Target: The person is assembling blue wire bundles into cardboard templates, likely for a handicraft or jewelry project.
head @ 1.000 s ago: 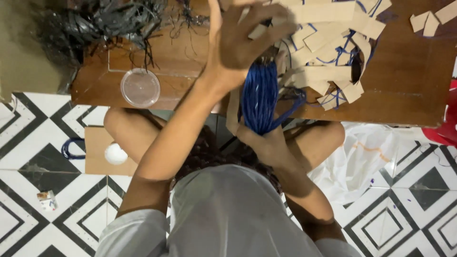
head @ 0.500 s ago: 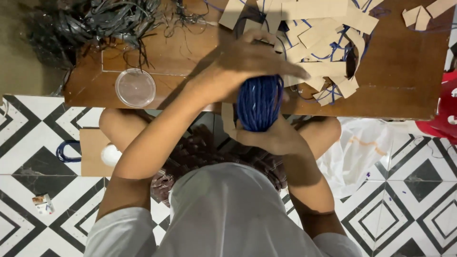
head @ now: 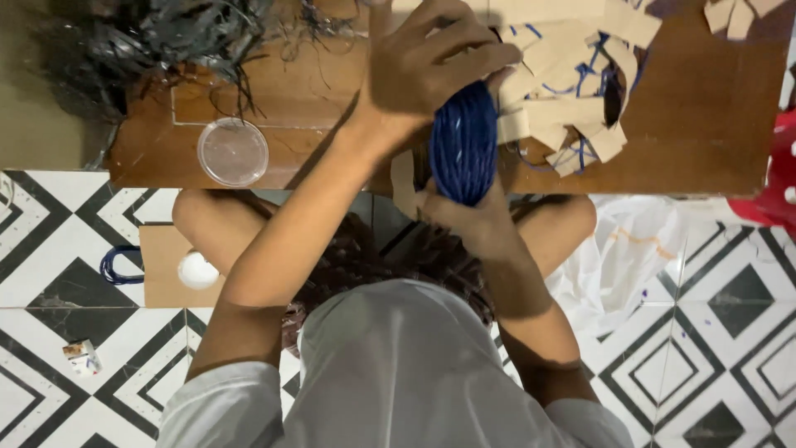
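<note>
Blue cord bundle [head: 463, 143] is clamped from above by left hand [head: 427, 70] fingers; right hand [head: 464, 217] fingers clamp its lower end, above the counter [head: 705, 124].

We see a thick coil of glossy blue cord [head: 463, 143], wound into an upright oval and seen edge-on. It sits just right of twelve o'clock from the picture's centre, over the table's near edge.

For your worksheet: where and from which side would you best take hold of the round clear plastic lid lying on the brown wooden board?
Probably grip the round clear plastic lid by its thin raised rim, pinching from above at the edge near the brown wooden board front. It lies flat, so the sides offer little; dark shredded strips crowd its far side.
</note>
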